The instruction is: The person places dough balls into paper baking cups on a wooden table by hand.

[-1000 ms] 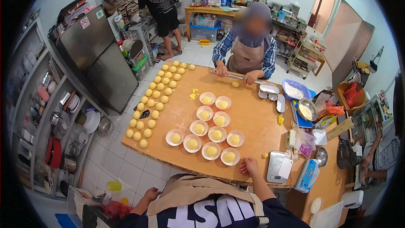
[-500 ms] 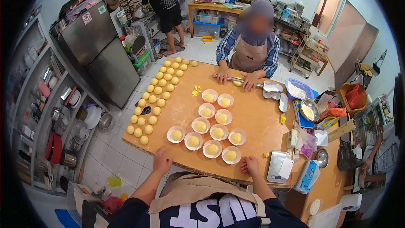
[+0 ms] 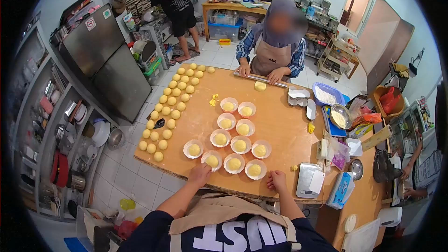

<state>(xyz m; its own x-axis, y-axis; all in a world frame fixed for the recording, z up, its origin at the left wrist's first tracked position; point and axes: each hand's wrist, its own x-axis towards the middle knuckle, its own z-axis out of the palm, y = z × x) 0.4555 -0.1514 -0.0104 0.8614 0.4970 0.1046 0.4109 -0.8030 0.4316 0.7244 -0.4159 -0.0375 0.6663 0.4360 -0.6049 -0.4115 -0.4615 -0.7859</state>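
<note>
My left hand (image 3: pixel 199 175) is at the near edge of the wooden table (image 3: pixel 289 140), touching the rim of a white paper cup with a dough ball (image 3: pixel 211 161). Its fingers are bent together at the rim. My right hand (image 3: pixel 277 180) rests at the table edge, right of the nearest cup (image 3: pixel 255 170), its fingers curled and nothing visible in them. Several more cups, each with a yellow dough ball, stand in a cluster in front of me. Rows of bare dough balls (image 3: pixel 176 92) line the table's left side.
Across the table a person (image 3: pixel 277 37) holds a metal rolling pin (image 3: pixel 261 79) by a piece of dough (image 3: pixel 260 86). A scale (image 3: pixel 309 179), tissue pack (image 3: pixel 340 190), flour tray (image 3: pixel 326 94) and metal bowl (image 3: pixel 340 117) stand right. Another person (image 3: pixel 173 9) stands at the back.
My left hand has come up from below the table edge and moved right to the cup. My right hand has stayed put. The co-worker's rolling pin has moved back off the dough.
</note>
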